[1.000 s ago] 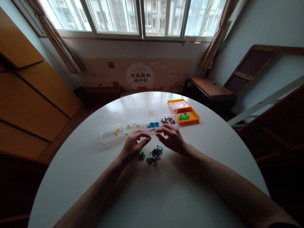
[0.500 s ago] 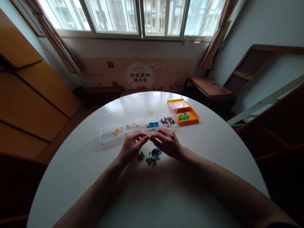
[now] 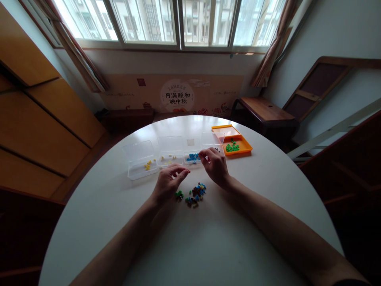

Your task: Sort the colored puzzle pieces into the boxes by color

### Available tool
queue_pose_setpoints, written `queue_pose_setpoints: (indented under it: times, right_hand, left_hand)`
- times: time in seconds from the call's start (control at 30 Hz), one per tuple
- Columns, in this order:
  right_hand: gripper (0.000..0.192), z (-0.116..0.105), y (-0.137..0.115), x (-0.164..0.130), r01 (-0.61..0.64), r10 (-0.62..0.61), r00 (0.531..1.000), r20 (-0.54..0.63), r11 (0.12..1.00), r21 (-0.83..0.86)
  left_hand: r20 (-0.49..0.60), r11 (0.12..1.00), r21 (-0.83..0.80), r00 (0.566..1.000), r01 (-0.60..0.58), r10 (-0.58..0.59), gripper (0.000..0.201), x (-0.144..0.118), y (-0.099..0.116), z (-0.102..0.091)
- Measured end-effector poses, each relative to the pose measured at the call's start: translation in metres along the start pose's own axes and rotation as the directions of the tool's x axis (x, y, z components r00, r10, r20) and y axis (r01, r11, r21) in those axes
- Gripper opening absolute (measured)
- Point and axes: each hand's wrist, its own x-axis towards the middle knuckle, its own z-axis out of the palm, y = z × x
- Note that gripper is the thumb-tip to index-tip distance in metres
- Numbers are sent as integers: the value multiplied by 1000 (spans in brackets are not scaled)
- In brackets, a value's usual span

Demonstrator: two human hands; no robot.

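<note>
My left hand (image 3: 169, 182) hovers above the table with thumb and fingers pinched together; whatever sits in the pinch is too small to name. My right hand (image 3: 216, 166), also pinched, is at the right end of the clear box of blue bricks (image 3: 192, 157), partly covering the clear box of dark brown bricks (image 3: 218, 149). I cannot make out anything in its fingertips. Below the hands lies a loose pile of small mixed bricks (image 3: 199, 190) in blue, brown and yellowish colours. Beside it, close to my left wrist, is a small green cluster (image 3: 179, 194).
Two open clear boxes with a few yellow pieces, one far left (image 3: 142, 171) and one nearer (image 3: 170, 159), stand in the row. An open orange box (image 3: 245, 148) holds green bricks (image 3: 232, 147) at the right. All rest on a round white table (image 3: 256, 222).
My hands were together at the fingertips; my right hand has moved away and forward to the boxes. My left hand stays pinched near its former place. The view has shifted slightly.
</note>
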Motion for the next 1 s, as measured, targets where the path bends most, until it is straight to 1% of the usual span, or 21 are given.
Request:
queue_pose_setpoints:
  times: [0.1, 0.23, 0.33, 0.4, 0.5, 0.63, 0.8, 1.0]
  right_hand:
    - [16, 3, 9, 3, -55, 55, 998, 23, 998, -8]
    - [16, 0, 16, -2, -54, 54, 998, -12, 998, 32]
    - [15, -6, 17, -6, -59, 62, 997, -44, 996, 65]
    - [15, -8, 16, -6, -70, 75, 995, -60, 995, 70]
    - [14, -9, 15, -7, -72, 76, 995, -59, 995, 66]
    - [13, -7, 14, -9, -62, 65, 997, -51, 996, 66]
    - [13, -6, 14, -10, -63, 67, 997, -49, 996, 66]
    - [13, -6, 13, -10, -64, 67, 997, -39, 996, 68]
  left_hand:
    - [16, 1000, 24, 1000, -20, 19, 21, -1, 0, 0]
    - [43, 998, 61, 999, -32, 29, 19, -2, -1, -2]
    - [116, 991, 104, 991, -85, 73, 16, -4, 0, -3]
    - [197, 978, 144, 973, -153, 124, 22, -6, 2, -3]
    - [320, 943, 220, 931, -251, 173, 31, -9, 2, -1]
    - [407, 900, 291, 894, -324, 190, 25, -10, -1, 2]
    - [453, 866, 320, 865, -383, 215, 17, -10, 0, 3]
    - [452, 848, 346, 864, -401, 223, 16, -10, 3, 4]
